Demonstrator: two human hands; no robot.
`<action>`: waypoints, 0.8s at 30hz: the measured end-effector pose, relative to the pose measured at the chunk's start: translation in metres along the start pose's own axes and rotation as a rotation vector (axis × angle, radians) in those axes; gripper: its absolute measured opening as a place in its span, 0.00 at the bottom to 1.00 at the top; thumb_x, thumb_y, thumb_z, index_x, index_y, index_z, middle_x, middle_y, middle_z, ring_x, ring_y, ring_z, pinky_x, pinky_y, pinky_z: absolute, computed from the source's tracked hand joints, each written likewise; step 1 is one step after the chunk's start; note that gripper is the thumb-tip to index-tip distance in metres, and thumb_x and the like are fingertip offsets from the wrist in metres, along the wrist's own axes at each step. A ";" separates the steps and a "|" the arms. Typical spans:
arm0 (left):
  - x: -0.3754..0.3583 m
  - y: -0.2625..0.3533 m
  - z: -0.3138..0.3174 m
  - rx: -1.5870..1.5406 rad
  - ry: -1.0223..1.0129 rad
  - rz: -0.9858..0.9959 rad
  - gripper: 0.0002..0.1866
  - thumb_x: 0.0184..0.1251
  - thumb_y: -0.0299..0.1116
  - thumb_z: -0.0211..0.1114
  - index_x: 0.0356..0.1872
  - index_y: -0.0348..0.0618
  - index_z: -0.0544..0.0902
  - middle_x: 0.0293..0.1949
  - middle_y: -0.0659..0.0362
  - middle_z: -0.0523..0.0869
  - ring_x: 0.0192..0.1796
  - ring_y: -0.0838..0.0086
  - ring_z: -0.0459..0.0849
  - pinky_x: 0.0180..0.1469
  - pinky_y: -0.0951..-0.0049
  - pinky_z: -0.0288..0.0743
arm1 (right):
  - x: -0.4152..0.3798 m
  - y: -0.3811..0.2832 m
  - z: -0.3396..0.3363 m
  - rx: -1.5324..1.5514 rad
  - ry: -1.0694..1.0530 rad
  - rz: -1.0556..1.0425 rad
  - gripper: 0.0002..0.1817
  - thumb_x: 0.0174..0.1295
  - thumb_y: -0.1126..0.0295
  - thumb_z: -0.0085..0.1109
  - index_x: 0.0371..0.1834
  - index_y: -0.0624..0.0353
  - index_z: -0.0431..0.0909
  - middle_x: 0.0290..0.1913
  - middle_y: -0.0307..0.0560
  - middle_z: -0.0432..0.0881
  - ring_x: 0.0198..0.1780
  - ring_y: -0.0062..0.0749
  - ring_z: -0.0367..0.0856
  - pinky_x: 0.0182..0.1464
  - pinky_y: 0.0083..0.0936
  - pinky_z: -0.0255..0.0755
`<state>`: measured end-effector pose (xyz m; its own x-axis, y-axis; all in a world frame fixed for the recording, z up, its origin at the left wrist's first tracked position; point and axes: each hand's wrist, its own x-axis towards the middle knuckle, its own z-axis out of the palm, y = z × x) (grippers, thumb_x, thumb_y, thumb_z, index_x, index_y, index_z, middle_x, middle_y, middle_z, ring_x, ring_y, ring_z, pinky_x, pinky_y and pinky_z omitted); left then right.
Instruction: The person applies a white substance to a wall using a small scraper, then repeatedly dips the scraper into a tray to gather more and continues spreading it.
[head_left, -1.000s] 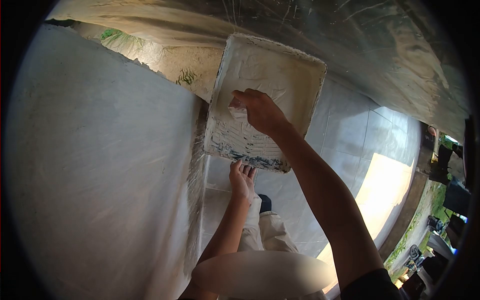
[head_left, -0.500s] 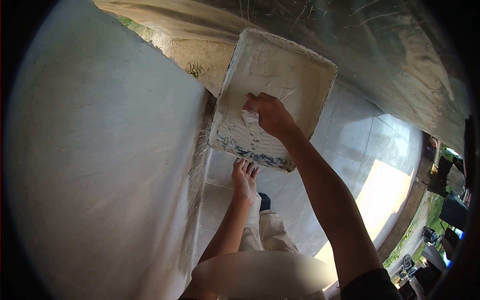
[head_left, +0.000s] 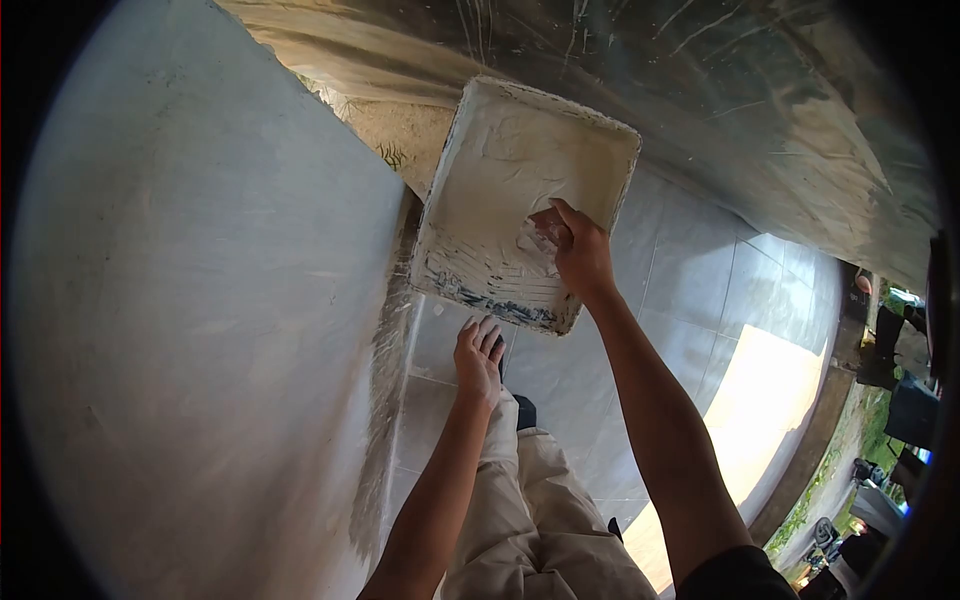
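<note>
A paint tray (head_left: 428,215), its rim crusted with white and dark smears, lies before me with thick off-white paint (head_left: 530,150) inside. Over its ribbed end, my right hand (head_left: 582,255) is closed on a small flat scraper-like piece (head_left: 538,236), coated in white. Its exact kind is hard to make out because fingers cover part of it. My left hand (head_left: 480,358) is just below the tray's near edge, fingers stretched out and whitened at the tips, holding nothing.
A smooth pale wall (head_left: 220,300) rises on the left, its foot rough and smeared. Grey floor tiles (head_left: 690,270) lie under the tray. Plastic sheeting (head_left: 720,110) hangs along the top and right. My legs in beige trousers (head_left: 540,510) are below.
My right hand has moved rightward and slightly down within the tray, still holding the piece. My left hand has shifted slightly left and now sits apart from the tray's edge.
</note>
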<state>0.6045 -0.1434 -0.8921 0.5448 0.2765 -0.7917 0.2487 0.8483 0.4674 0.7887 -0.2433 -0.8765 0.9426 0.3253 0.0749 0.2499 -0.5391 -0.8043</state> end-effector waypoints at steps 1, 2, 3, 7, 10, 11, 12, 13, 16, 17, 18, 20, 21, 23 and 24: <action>0.001 0.000 0.000 -0.004 -0.001 0.003 0.38 0.72 0.47 0.49 0.75 0.36 0.47 0.74 0.45 0.57 0.75 0.57 0.57 0.74 0.58 0.48 | 0.002 -0.002 -0.004 -0.002 0.005 -0.002 0.23 0.57 0.88 0.47 0.56 0.64 0.76 0.41 0.56 0.84 0.44 0.50 0.84 0.49 0.36 0.76; 0.002 0.000 0.002 -0.010 0.000 0.006 0.38 0.72 0.47 0.49 0.75 0.36 0.47 0.74 0.45 0.56 0.76 0.57 0.56 0.74 0.58 0.48 | 0.004 -0.007 -0.008 -0.021 0.004 -0.016 0.23 0.57 0.88 0.47 0.56 0.63 0.76 0.41 0.56 0.84 0.44 0.51 0.84 0.49 0.37 0.76; 0.003 0.000 0.004 -0.010 -0.003 0.006 0.38 0.72 0.47 0.49 0.75 0.36 0.47 0.74 0.45 0.56 0.76 0.57 0.56 0.74 0.58 0.48 | 0.006 -0.010 -0.010 -0.038 0.001 -0.030 0.23 0.57 0.88 0.47 0.56 0.63 0.76 0.41 0.57 0.84 0.44 0.51 0.84 0.49 0.37 0.76; 0.006 -0.002 0.012 -0.027 0.020 0.006 0.39 0.71 0.46 0.50 0.75 0.34 0.46 0.75 0.45 0.54 0.76 0.57 0.55 0.74 0.58 0.48 | 0.006 -0.002 0.004 -0.058 -0.026 -0.097 0.24 0.56 0.88 0.48 0.56 0.62 0.76 0.41 0.58 0.83 0.44 0.52 0.83 0.47 0.39 0.76; 0.008 -0.002 0.010 -0.032 0.026 0.003 0.40 0.71 0.46 0.51 0.75 0.34 0.46 0.75 0.44 0.53 0.76 0.57 0.55 0.74 0.58 0.48 | 0.008 0.000 0.013 -0.048 -0.059 -0.110 0.24 0.55 0.88 0.49 0.56 0.62 0.76 0.40 0.60 0.82 0.43 0.52 0.83 0.44 0.40 0.75; 0.008 -0.001 0.009 -0.030 0.014 -0.001 0.40 0.71 0.46 0.51 0.75 0.34 0.46 0.74 0.44 0.53 0.76 0.56 0.55 0.74 0.58 0.48 | 0.010 0.000 0.016 -0.046 -0.050 -0.116 0.24 0.55 0.88 0.49 0.56 0.62 0.76 0.39 0.60 0.82 0.42 0.52 0.83 0.44 0.40 0.75; 0.008 0.000 0.008 -0.029 0.018 -0.003 0.40 0.71 0.46 0.51 0.75 0.34 0.46 0.74 0.44 0.53 0.76 0.56 0.55 0.74 0.58 0.48 | 0.010 0.001 0.018 -0.045 -0.041 -0.122 0.24 0.55 0.88 0.49 0.56 0.63 0.76 0.39 0.60 0.81 0.41 0.53 0.83 0.43 0.40 0.75; 0.007 0.001 0.008 -0.023 0.014 -0.007 0.40 0.71 0.46 0.51 0.75 0.35 0.46 0.74 0.44 0.54 0.76 0.56 0.56 0.74 0.58 0.48 | 0.010 0.001 0.020 -0.044 -0.043 -0.119 0.24 0.55 0.88 0.49 0.56 0.63 0.76 0.39 0.60 0.81 0.41 0.53 0.83 0.43 0.40 0.75; 0.009 0.001 0.006 -0.019 0.014 -0.018 0.40 0.71 0.47 0.51 0.75 0.36 0.46 0.74 0.44 0.55 0.75 0.56 0.57 0.74 0.58 0.50 | 0.012 0.003 0.025 -0.086 -0.089 -0.126 0.23 0.55 0.88 0.49 0.55 0.63 0.77 0.38 0.61 0.81 0.41 0.53 0.83 0.44 0.39 0.75; 0.009 0.002 0.005 -0.017 0.017 -0.025 0.40 0.71 0.47 0.51 0.75 0.36 0.46 0.74 0.44 0.55 0.75 0.56 0.58 0.73 0.58 0.51 | 0.012 0.004 0.026 -0.071 -0.102 -0.132 0.23 0.55 0.88 0.49 0.55 0.63 0.77 0.38 0.61 0.81 0.41 0.53 0.83 0.44 0.39 0.75; 0.009 0.002 0.004 -0.018 0.020 -0.025 0.40 0.71 0.47 0.51 0.75 0.36 0.46 0.74 0.44 0.55 0.75 0.56 0.58 0.73 0.58 0.51 | 0.012 0.004 0.028 -0.057 -0.115 -0.137 0.23 0.55 0.88 0.49 0.55 0.63 0.77 0.38 0.61 0.81 0.41 0.53 0.82 0.44 0.38 0.75; 0.008 0.001 0.002 0.002 -0.004 -0.035 0.39 0.72 0.47 0.50 0.75 0.37 0.46 0.73 0.44 0.56 0.74 0.56 0.59 0.73 0.58 0.51 | 0.013 0.004 0.031 -0.026 -0.099 -0.147 0.23 0.54 0.88 0.49 0.54 0.63 0.77 0.37 0.60 0.81 0.40 0.54 0.82 0.43 0.41 0.75; 0.009 0.000 0.000 0.000 -0.001 -0.037 0.39 0.72 0.47 0.50 0.75 0.37 0.46 0.73 0.44 0.56 0.74 0.56 0.59 0.73 0.58 0.51 | 0.013 0.003 0.032 0.002 -0.079 -0.157 0.23 0.52 0.87 0.48 0.53 0.63 0.77 0.36 0.59 0.81 0.40 0.55 0.82 0.43 0.43 0.76; 0.010 -0.003 -0.002 -0.005 -0.025 -0.037 0.38 0.72 0.46 0.50 0.75 0.37 0.46 0.74 0.43 0.55 0.74 0.56 0.60 0.73 0.57 0.51 | 0.013 0.004 0.036 -0.041 -0.086 -0.156 0.23 0.52 0.88 0.48 0.53 0.63 0.77 0.36 0.59 0.82 0.40 0.55 0.82 0.43 0.43 0.76; 0.010 -0.003 -0.002 -0.008 -0.025 -0.038 0.38 0.72 0.46 0.50 0.75 0.37 0.46 0.74 0.43 0.55 0.74 0.56 0.60 0.73 0.57 0.51 | 0.013 0.005 0.038 -0.084 -0.090 -0.158 0.24 0.52 0.88 0.48 0.53 0.63 0.77 0.36 0.59 0.82 0.40 0.55 0.82 0.43 0.42 0.76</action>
<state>0.6076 -0.1420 -0.9021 0.5552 0.2329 -0.7984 0.2629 0.8616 0.4342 0.7943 -0.2123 -0.9017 0.8676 0.4771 0.1399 0.4140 -0.5376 -0.7346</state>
